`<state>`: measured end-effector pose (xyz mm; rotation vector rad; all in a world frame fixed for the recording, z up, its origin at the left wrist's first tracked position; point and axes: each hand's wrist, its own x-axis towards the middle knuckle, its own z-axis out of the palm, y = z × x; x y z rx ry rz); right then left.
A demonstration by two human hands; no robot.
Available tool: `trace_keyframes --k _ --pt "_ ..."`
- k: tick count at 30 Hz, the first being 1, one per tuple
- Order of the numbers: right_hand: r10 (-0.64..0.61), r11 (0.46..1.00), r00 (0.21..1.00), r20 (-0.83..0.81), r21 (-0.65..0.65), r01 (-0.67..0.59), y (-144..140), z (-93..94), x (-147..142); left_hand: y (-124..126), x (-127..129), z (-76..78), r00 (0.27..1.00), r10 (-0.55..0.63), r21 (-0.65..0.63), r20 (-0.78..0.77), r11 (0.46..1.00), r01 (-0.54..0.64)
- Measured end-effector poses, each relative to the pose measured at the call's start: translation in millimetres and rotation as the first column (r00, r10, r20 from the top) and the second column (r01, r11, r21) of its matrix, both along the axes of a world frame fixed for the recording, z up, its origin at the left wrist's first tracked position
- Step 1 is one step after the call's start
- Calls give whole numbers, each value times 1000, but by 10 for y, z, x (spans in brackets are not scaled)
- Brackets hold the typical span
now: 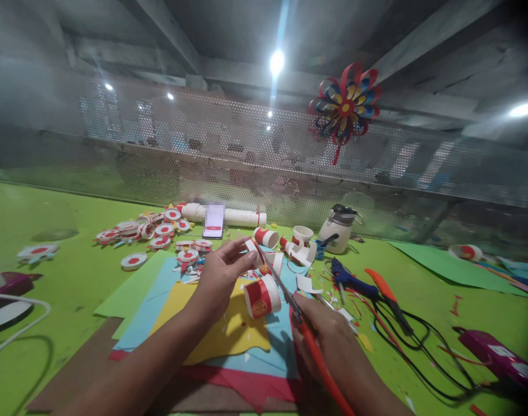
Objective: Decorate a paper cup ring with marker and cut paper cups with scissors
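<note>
My left hand (223, 277) pinched a small red and white paper strip (254, 249) above the coloured paper sheets (229, 335) on the green counter (51, 277). My right hand (328, 341) was closed around the red handles of the scissors (290, 300). The scissors were long and thin. Their blades pointed up and away from me, toward the strip. A red and white paper cup (262, 297) lay on its side just under them.

In my left grip (223, 277) I hold a small white-and-red paper strip (252, 249), tilted, just above the red-and-white paper cup (262, 296). My right grip (328, 335) holds red-handled scissors (290, 303), blades at the strip, beside that cup.
</note>
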<state>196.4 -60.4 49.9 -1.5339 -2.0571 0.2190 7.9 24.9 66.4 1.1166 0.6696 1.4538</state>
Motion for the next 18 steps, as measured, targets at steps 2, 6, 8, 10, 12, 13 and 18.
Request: trace_keyframes --k 2,6,8,10,12,13,18 --pt "-3 1000 1000 7 7 3 -7 6 -3 3 4 -1 1000 7 -8 -4 1000 -7" --pt "0 1000 1000 -2 10 0 -12 2 0 -13 7 14 1000 25 -19 -16 999 -25" --pt "3 1000 1000 2 7 -3 -7 -11 4 -25 8 26 999 29 -17 -19 999 -29" --pt "10 1000 1000 13 17 -10 -2 -30 9 -32 9 36 999 34 -15 -23 999 -34" --pt "20 999 999 25 35 -21 -1 -51 16 -35 11 44 999 43 -18 -24 999 -43" --pt "27 999 999 29 42 -28 -3 -61 20 -36 12 46 999 47 -22 -22 999 -48" --pt "36 997 999 29 62 -38 -9 -69 23 -39 10 51 999 42 -19 -8 999 -42"
